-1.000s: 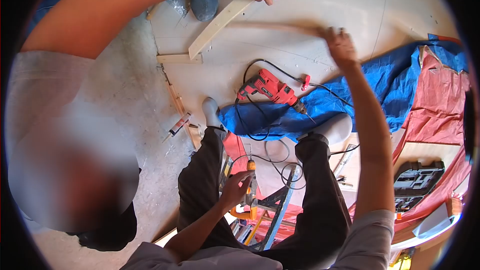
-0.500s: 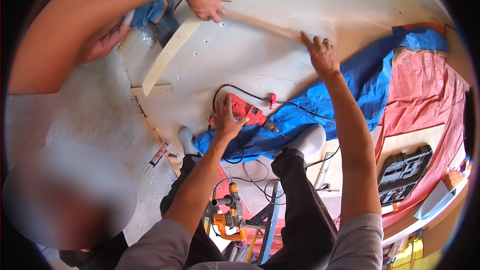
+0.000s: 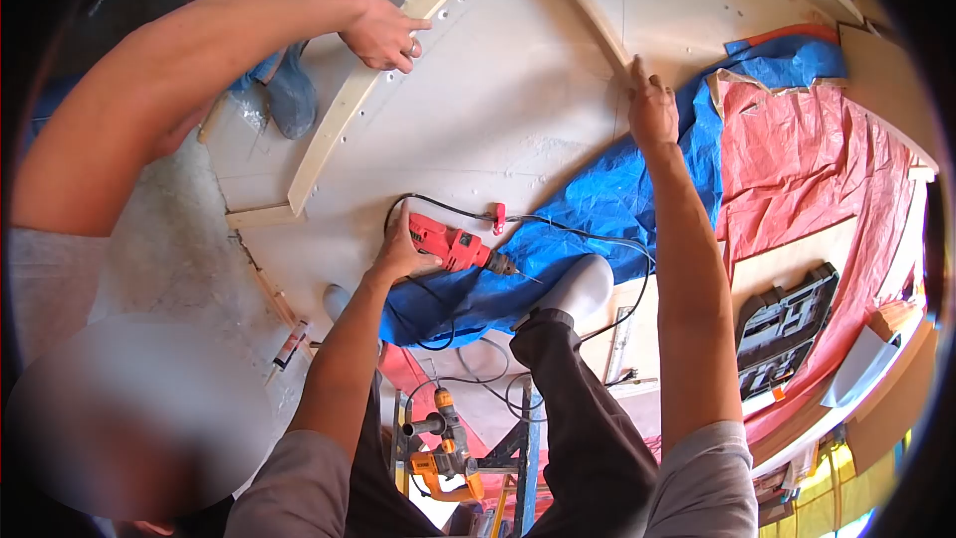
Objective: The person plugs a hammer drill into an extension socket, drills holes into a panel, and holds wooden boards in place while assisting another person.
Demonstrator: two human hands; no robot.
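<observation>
My left hand [image 3: 401,247] is closed around the rear of a red corded drill [image 3: 456,247]. The drill lies on its side at the edge of a blue tarp [image 3: 597,199], its bit pointing right. With my right hand [image 3: 653,112] I grip the near end of a narrow wooden strip [image 3: 583,2], which runs up and away across the pale panel [image 3: 478,110]. A co-worker's hand [image 3: 383,35] rests by a second, curved wooden strip [image 3: 344,120] on the panel's left, one finger extended.
Below me an orange and black rotary hammer [image 3: 448,453] stands by a blue stepladder [image 3: 528,458]. An open black tool case [image 3: 792,324] lies on the right near a red tarp [image 3: 797,169]. A caulk tube [image 3: 291,344] is at left. The drill's cord [image 3: 637,289] loops near my foot.
The wooden strip in my right hand has swung upward at its far end and left the co-worker's hand. The co-worker's hand has moved slightly down and left. My left hand has shifted on the drill.
</observation>
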